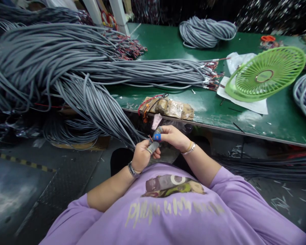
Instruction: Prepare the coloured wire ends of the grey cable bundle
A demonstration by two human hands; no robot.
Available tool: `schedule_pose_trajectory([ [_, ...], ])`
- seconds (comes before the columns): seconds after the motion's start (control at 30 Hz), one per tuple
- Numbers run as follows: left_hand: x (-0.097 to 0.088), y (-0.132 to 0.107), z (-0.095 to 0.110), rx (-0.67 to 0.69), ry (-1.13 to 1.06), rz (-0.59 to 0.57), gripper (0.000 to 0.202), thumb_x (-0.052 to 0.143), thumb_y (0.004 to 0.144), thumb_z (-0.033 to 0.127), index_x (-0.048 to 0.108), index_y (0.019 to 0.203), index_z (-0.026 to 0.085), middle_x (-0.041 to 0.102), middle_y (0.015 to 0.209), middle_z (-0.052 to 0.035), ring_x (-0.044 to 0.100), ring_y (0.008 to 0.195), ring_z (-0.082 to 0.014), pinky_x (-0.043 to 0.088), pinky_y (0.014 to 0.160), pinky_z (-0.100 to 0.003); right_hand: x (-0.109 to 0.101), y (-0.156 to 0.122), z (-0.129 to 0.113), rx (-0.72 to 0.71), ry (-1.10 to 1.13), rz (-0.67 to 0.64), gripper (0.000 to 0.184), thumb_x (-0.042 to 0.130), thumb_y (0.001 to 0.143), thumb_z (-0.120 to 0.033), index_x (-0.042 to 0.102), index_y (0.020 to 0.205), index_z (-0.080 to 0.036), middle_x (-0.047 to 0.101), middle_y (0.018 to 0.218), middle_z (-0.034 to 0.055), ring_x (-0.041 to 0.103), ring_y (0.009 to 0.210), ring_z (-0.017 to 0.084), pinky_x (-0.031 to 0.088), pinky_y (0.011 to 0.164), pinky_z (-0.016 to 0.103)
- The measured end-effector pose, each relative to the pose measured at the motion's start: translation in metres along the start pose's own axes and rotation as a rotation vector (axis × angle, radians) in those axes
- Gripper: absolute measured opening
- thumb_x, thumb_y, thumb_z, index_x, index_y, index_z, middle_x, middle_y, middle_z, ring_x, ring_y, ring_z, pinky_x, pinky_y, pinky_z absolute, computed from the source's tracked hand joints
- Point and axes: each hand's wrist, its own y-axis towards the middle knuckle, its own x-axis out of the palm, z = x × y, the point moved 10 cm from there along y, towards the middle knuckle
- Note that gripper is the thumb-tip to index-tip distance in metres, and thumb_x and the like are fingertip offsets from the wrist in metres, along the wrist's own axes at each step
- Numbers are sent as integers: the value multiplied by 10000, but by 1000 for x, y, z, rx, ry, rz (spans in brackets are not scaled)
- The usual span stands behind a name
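In front of my body, my left hand [142, 156] is closed around the end of a grey cable, mostly hidden by the fingers. Thin reddish wires [150, 138] poke out between the two hands. My right hand [175, 137] pinches close beside these wires; what lies between its fingertips is hidden. Grey tape wraps the left thumb, and blue tape [157, 136] is on a right-hand digit. A thick bundle of grey cables [99, 105] runs down from the table to the left hand.
Beyond the hands is a green table [155, 41] with more grey cables [153, 71], their wire ends stripped. At its front edge lies a taped board [177, 108] with red and black wires. A green fan [266, 76] and a cable coil [206, 32] stand farther off.
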Motion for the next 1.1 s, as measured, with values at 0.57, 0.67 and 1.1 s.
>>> schedule_pose_trajectory([
  [0.57, 9, 8, -5, -114, -89, -48, 458, 736, 674, 558, 653, 586, 116, 701, 583, -117, 648, 461, -183, 510, 457, -261, -23, -25, 26, -76, 121, 327, 318, 798, 674, -429, 665, 790, -165, 644, 755, 12, 538, 671, 118, 432, 606, 245],
  [0.67, 15, 8, -1, -109, -24, -148, 436, 731, 690, 550, 669, 607, 126, 721, 630, -121, 673, 518, -189, 541, 531, -281, -21, -23, 28, -61, 166, 341, 320, 820, 636, -412, 650, 739, -160, 621, 690, -2, 502, 603, 100, 411, 567, 239],
  [1.1, -3, 3, -4, -15, -134, 18, 424, 734, 696, 545, 690, 645, 127, 713, 600, -103, 674, 511, -190, 560, 534, -293, -8, -3, 21, 23, 141, 256, 346, 823, 591, -432, 633, 656, -150, 571, 580, -28, 424, 509, 67, 339, 484, 216],
])
